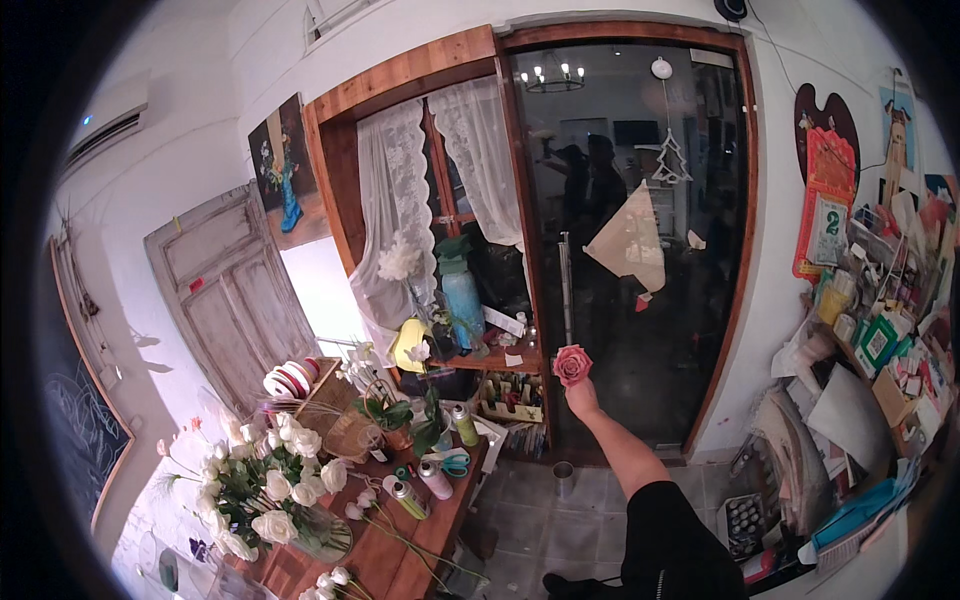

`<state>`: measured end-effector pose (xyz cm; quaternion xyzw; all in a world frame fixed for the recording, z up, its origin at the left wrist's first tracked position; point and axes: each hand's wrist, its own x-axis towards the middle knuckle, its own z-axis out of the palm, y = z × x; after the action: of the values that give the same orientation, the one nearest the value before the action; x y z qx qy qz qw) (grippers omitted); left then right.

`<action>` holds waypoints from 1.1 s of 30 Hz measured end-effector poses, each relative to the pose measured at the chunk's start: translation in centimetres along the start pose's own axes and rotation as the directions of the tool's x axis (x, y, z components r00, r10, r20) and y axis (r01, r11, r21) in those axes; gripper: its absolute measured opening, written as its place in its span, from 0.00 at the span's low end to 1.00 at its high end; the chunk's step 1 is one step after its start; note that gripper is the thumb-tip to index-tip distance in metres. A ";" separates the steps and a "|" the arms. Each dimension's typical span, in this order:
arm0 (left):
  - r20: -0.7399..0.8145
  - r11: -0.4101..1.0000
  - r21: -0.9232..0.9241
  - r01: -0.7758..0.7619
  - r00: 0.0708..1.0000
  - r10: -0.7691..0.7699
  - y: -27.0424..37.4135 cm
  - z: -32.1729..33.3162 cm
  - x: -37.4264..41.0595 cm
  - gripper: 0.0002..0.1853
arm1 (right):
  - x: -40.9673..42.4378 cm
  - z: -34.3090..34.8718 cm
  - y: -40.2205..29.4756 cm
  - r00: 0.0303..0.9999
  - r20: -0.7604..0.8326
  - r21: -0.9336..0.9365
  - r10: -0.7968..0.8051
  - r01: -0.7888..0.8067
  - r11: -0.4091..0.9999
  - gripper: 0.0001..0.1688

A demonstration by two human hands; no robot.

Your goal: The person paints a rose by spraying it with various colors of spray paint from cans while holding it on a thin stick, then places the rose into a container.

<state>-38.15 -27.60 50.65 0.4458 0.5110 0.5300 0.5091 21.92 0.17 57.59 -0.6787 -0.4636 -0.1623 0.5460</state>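
Observation:
My right hand (582, 397) reaches out at arm's length, its fingers closed around a dusty-pink rose (573, 365) just below the bloom. The rose's stem is hidden. Beyond it stands a dark glass door (637, 345) in a brown wooden frame, with a metal handle (565, 289) a little above the flower. My left hand is out of view. On the wooden table (420, 555) at the left, a glass vase (330, 534) holds a large bunch of white roses (279, 487). Several cut white flowers (364, 504) with long stems lie beside it.
Spray cans (437, 480), teal-handled scissors (456, 464) and a wicker basket (349, 435) are on the table. A metal bucket (562, 480) stands on the tiled floor (517, 502). At the right are a cluttered shelf (892, 375) and a crate of bottles (742, 526).

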 end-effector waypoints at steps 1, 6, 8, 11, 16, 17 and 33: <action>0.004 1.000 -0.014 0.010 1.000 -0.010 0.0 -0.1 -0.1 0.15 | -0.1 0.0 -0.1 1.000 -0.010 -0.015 -0.024 0.024 1.000 0.11; -0.019 0.999 -0.020 0.038 0.999 -0.038 -0.1 1.3 0.1 0.16 | 0.1 -0.1 2.2 0.969 0.121 -0.167 0.217 -0.196 0.966 0.12; -0.011 0.999 -0.014 0.045 0.999 -0.045 0.1 2.8 0.8 0.17 | 0.7 -0.3 3.8 0.989 0.081 -0.176 0.125 -0.109 0.978 0.12; -0.015 0.999 -0.016 0.052 0.999 -0.052 0.7 5.5 2.7 0.18 | 3.2 0.1 5.4 0.997 0.044 -0.232 0.057 -0.045 0.972 0.11; 0.000 0.998 -0.004 0.055 0.998 -0.055 -0.4 12.5 7.8 0.17 | 9.8 -0.6 17.3 0.995 -0.070 -0.335 0.064 -0.084 0.939 0.13; -0.017 0.998 0.014 0.062 0.998 -0.062 -0.6 14.0 8.7 0.17 | 11.0 -0.4 19.0 0.994 -0.066 -0.349 0.090 -0.108 0.931 0.13; -0.063 0.988 0.147 0.045 0.997 -0.036 0.4 35.5 20.8 0.18 | 20.3 0.1 39.6 0.940 0.022 -0.480 0.340 -0.288 0.828 0.18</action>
<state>-4.70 -3.75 52.89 0.4558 0.5731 0.4932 0.4695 64.35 10.48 48.91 -0.8652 -0.3207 -0.1411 0.3588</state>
